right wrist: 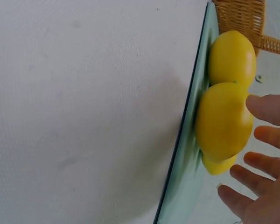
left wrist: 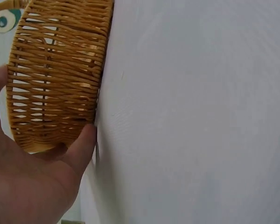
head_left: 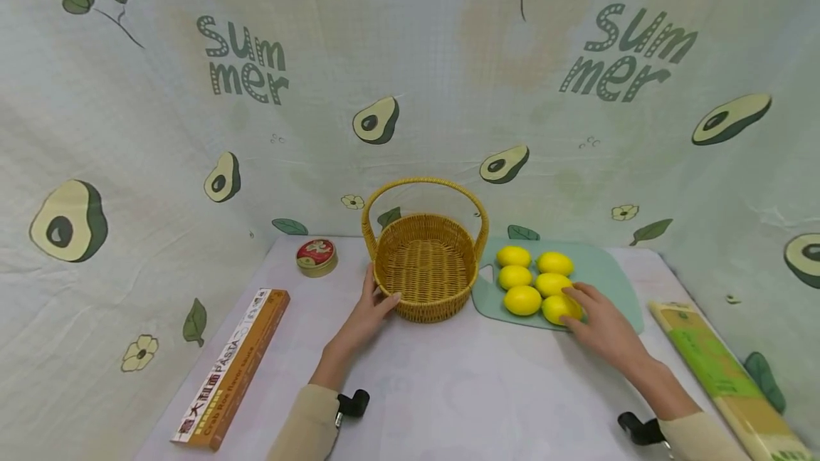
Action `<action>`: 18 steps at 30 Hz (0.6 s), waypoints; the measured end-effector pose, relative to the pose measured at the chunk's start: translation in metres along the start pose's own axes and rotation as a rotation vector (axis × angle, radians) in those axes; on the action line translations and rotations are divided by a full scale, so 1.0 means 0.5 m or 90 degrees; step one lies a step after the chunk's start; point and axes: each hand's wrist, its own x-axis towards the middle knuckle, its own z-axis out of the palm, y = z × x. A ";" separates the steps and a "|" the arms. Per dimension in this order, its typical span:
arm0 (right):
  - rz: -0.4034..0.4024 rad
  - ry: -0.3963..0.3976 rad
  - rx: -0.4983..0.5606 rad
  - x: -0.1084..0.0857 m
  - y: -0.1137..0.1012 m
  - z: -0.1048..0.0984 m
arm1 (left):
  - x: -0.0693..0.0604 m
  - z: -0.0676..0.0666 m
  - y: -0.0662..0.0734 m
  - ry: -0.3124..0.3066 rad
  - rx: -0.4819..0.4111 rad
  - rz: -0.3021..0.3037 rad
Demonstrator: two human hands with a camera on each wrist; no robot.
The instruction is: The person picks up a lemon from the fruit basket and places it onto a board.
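A round woven wicker basket with a tall handle stands upright on the table. My left hand holds its near left side; in the left wrist view the thumb lies low against the weave. Several yellow lemons sit in two columns on a pale green cutting board. Around the front right lemon my right hand is spread, its fingers extended and parted. Whether the thumb tip touches that lemon I cannot tell. The basket holds nothing.
Left of the basket is a round red-topped tin. A long pasta box lies along the table's left side. A green and yellow packet lies along the right side. Behind hangs an avocado-print cloth.
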 end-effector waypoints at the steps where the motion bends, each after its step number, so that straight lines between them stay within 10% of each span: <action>1: -0.002 0.001 0.003 -0.002 0.001 0.000 | -0.001 -0.002 0.001 0.007 0.027 0.003; 18: 0.013 0.030 0.002 -0.025 0.029 -0.020 | -0.043 -0.087 -0.002 0.073 0.333 -0.017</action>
